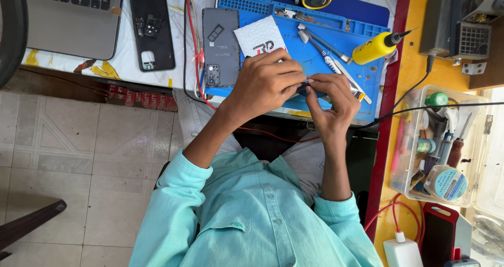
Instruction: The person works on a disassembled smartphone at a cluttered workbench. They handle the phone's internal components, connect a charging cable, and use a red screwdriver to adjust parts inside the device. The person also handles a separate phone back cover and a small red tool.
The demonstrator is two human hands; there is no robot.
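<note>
Fingers: both hands meet over the front edge of the blue mat (336, 57). The fingers (291, 75) of the left hand (262, 83) are curled tight. The fingers of the right hand (331, 96) are pinched narrow.
Small part: a little dark part (303, 87) sits between the two hands, held by both. Most of it is hidden, so I cannot tell what it is.
Where: the part is just above the near edge of the surface (142, 75), over the lap.
Phone: a grey phone (220, 46) lies with its back off, just left of the left hand.
Back cover: a black cover (152, 32) lies left of the phone, near it but apart.
Card: a white card (258, 37) lies on the mat, just above the left hand.
Tools: thin metal tools (323, 49) lie on the mat above the right hand.
Bottle: a yellow bottle (375, 47) with a black tip lies tilted at the right side of the mat.
Laptop: a grey laptop (71, 18) is at the far left.
Box: a clear box (438, 146) full of small tools sits on the right, well apart from the hands.
Wire: a red wire (195, 46) runs down between the cover and the phone.
Shirt: the person wears a light green shirt (252, 214).
</note>
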